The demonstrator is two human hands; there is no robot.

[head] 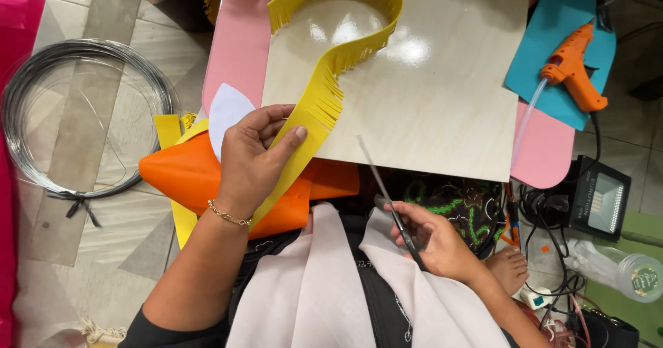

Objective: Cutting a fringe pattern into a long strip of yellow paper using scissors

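Observation:
My left hand [252,156] pinches a long yellow paper strip [324,85] with a fringed edge; the strip curls up over a pale wooden board [442,92]. My right hand [431,241] grips a pair of scissors [383,186] by the handles, blades pointing up toward the board's near edge, a little right of the strip. An orange paper cone [183,172] lies under my left wrist, with a white paper piece [228,110] just above it.
An orange glue gun [573,68] rests on a teal sheet [552,16] at the right. A pink sheet [238,44] lies under the board. A wire coil [24,85] sits on the tiled floor at the left. Cables, a small floodlight [599,199] and a plastic bottle [625,268] crowd the right.

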